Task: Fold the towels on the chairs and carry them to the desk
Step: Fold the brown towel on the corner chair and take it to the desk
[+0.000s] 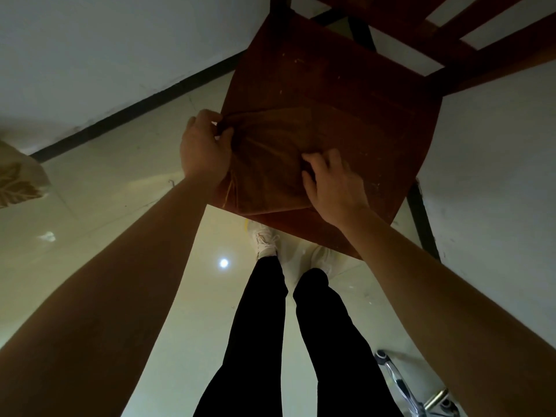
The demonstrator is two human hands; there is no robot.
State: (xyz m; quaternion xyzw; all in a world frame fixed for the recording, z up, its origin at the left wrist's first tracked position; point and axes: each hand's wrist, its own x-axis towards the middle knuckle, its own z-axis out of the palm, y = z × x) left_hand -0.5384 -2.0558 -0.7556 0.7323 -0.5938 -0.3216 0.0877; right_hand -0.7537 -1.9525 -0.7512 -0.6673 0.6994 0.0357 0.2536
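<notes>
Lying bunched on the near-left part of the chair (346, 94) seat, the towel (267, 167) is being held by both hands: the left hand (204, 145) is pinching its far-left corner at the seat's edge, and the right hand (331, 182) is clutching its right side with curled fingers.

We see one brown towel (267, 173) lying bunched and wrinkly on the near left part of the red-brown chair (346, 94) seat. Our left hand (204, 149) pinches its left corner; our right hand (331, 182) grabs its right side.
</notes>
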